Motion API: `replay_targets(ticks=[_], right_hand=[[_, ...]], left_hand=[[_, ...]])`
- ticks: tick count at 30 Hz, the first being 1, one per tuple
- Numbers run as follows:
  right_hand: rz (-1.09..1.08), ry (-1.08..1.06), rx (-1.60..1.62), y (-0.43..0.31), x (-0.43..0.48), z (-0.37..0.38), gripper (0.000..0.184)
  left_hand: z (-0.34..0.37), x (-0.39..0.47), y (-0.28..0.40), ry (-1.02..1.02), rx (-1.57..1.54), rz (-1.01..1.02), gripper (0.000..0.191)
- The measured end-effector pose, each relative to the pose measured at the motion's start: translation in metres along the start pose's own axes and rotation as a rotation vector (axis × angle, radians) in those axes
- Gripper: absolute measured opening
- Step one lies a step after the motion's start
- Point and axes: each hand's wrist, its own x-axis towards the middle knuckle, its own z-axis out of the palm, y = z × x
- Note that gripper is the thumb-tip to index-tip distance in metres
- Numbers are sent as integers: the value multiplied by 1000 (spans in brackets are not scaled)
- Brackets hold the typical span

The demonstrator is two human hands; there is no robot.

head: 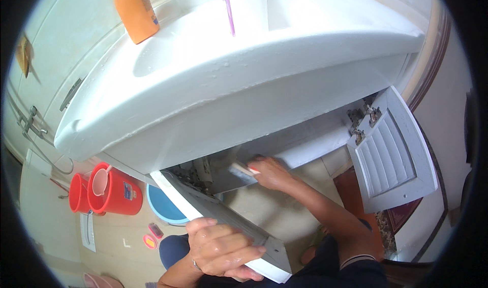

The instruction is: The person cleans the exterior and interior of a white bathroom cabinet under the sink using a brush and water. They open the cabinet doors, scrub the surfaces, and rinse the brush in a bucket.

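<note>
My left hand (223, 246), wet, is wrapped around the edge of the white left cabinet door (228, 215), which stands swung out towards me. In my right hand (270, 171) is a brush (242, 169) with pale bristles and a bit of red near my fingers. The brush is inside the opening of the vanity cabinet (312, 143), low over its floor; whether the bristles touch it I cannot tell. On the far right the louvred right door (392, 150) hangs wide on rusty-looking metal hinges (366, 124). The cabinet's back is in shadow.
Above the cabinet juts a white washbasin (244, 70) with an orange bottle (137, 13) on it. Red buckets (129, 196), one with a pink dipper (100, 181), and a blue basin (164, 202) stand on the left floor. A reddish mat (350, 192) lies by the right door.
</note>
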Motion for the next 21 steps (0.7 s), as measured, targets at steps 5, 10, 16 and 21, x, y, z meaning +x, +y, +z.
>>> replay_targets(ticks=[5,10,16,21], right_hand=[[-94,82,-352,14,86,40,25],[-95,209,-445,43,102,41,38],[37,-25,-556,25,43,0,23],[96,242,-618,44,-1,-45,19]], left_hand=[[-4,-7,4,-2,10,-41,40],[1,9,-6,-28,-113,76,36],[-3,10,-11,-42,-120,113,39],[-6,2,-2,-33,-7,40,31]])
